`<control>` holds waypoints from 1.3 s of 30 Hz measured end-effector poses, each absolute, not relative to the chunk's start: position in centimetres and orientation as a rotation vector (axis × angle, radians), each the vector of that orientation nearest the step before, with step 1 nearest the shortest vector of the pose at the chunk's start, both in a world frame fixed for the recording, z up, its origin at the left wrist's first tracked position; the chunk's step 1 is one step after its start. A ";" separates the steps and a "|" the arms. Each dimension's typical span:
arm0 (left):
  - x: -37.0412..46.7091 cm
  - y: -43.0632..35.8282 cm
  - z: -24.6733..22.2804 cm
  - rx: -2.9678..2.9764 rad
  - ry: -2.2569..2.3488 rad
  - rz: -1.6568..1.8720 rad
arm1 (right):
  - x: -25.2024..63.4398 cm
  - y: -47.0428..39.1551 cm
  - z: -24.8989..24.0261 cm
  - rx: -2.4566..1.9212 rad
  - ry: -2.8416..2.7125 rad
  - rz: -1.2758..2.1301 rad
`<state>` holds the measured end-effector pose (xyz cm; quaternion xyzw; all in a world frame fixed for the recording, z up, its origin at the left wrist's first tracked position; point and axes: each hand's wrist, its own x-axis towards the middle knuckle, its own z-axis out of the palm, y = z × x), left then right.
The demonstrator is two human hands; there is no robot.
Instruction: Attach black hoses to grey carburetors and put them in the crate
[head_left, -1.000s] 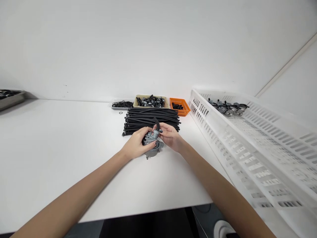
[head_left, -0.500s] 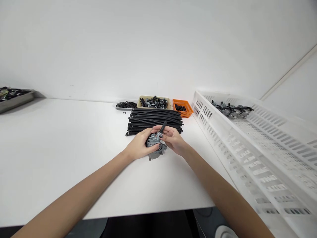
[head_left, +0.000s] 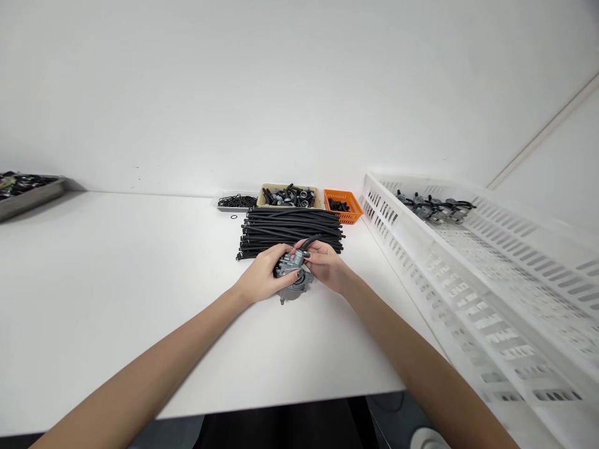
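A grey metal carburetor [head_left: 294, 289] is held just above the white table, in front of a stack of black hoses [head_left: 291, 227]. My left hand [head_left: 258, 274] is wrapped around its left side, with the thumb across the front. At its top right, a short black rubber tube [head_left: 312, 239] sticks out and bends to the right. My right hand [head_left: 330, 268] is closed at the base of this tube, thumb and fingers pinching where it meets the grey top piece. The exact contact of the right fingertips is partly hidden.
Behind the hoses stand a clear tray [head_left: 218, 204] of black rings, a cream bin [head_left: 319, 201] of mixed parts and an orange basket [head_left: 350, 217]. A single ring [head_left: 233, 217] lies nearby. A white crate [head_left: 412, 249] with carburetors [head_left: 435, 209] borders the right; a metal tray [head_left: 32, 199] is far left.
The black rubber tube stood fairly straight and now bends over to the right. My right fingers have shifted slightly at its base. My left hand keeps its hold on the carburetor.
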<state>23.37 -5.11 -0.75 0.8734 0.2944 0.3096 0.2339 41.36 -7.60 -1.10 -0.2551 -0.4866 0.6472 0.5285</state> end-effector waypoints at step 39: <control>23.3 -5.2 -0.8 2.378 0.798 0.885 | 41.1 -7.6 -1.3 -0.559 -1.143 1.579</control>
